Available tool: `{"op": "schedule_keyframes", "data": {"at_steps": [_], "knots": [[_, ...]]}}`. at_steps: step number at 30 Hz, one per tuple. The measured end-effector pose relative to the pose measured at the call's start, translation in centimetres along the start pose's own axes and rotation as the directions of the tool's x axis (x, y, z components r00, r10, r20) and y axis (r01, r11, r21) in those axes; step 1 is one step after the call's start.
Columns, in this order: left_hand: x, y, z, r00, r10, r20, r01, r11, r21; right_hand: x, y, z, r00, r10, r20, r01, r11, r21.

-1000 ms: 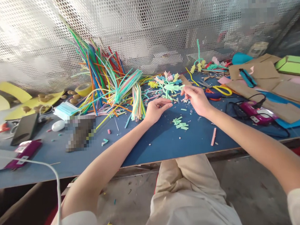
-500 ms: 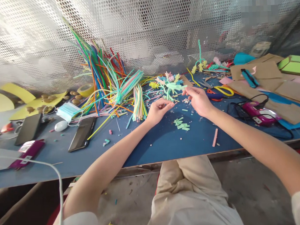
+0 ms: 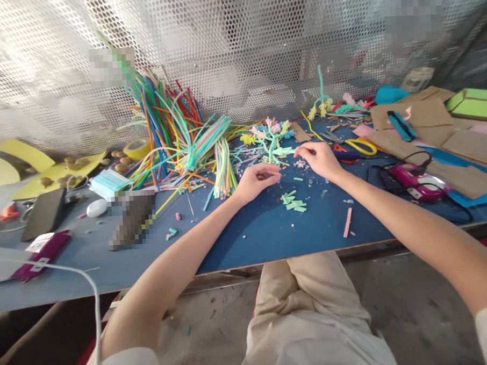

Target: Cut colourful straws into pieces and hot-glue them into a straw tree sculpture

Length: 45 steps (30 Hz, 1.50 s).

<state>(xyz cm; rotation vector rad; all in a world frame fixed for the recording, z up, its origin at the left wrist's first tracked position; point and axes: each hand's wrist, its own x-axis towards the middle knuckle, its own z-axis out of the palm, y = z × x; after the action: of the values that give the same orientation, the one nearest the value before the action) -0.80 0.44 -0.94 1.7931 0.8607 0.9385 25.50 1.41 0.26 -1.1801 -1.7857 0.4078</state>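
My right hand (image 3: 318,159) pinches the right end of a light green pipe cleaner piece (image 3: 283,150) with short side branches. Just left and below, my left hand (image 3: 259,182) is curled with thumb and fingertips close together; what they hold, if anything, cannot be made out. Behind the hands stands a branching pipe cleaner cluster (image 3: 271,141) with pink, yellow and green tips, partly overlapped by the held piece. Short cut green pieces (image 3: 294,202) lie in a small pile below the hands. A single pink strip (image 3: 347,222) lies nearer the table edge.
Bundled coloured pipe cleaners (image 3: 172,126) lean against the perforated metal wall at left. Scissors with yellow handles (image 3: 361,146), brown cardboard (image 3: 414,116) and a magenta device (image 3: 416,181) with black cable lie right. A face mask (image 3: 108,183) and a white mouse (image 3: 96,208) are left.
The green piece in my right hand has lowered slightly, and both hands are a little lower. My left hand stays curled beside it. The view has shifted slightly.
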Motion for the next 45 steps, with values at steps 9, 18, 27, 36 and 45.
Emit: {"op": "schedule_keyframes", "data": {"at_steps": [9, 18, 27, 36, 45], "knots": [[-0.1, 0.5, 0.1, 0.996, -0.016, -0.09, 0.014, 1.0, -0.02, 0.1, 0.2, 0.3, 0.983, 0.028, 0.184, 0.033, 0.946, -0.322], [-0.2, 0.6, 0.6, 0.994, 0.006, -0.105, -0.009, 1.0, -0.025, -0.8, -2.0, 0.2, 0.932, -0.305, 0.194, 0.312, 0.95, -0.006], [-0.4, 0.1, 0.5, 0.996, -0.027, -0.086, 0.024, 0.999, -0.034, -1.3, -2.4, 1.7, 0.843, -0.495, 0.21, 0.53, 0.831, -0.169], [-0.5, -0.1, 0.4, 0.996, -0.028, -0.085, 0.024, 0.999, -0.042, -1.6, -2.6, 1.9, 0.823, -0.539, 0.181, 0.568, 0.773, -0.281], [-0.5, 0.1, 0.3, 0.995, -0.013, -0.097, 0.017, 0.999, 0.046, -1.4, -3.1, 1.5, 0.881, -0.45, 0.147, 0.473, 0.822, -0.316]]}}
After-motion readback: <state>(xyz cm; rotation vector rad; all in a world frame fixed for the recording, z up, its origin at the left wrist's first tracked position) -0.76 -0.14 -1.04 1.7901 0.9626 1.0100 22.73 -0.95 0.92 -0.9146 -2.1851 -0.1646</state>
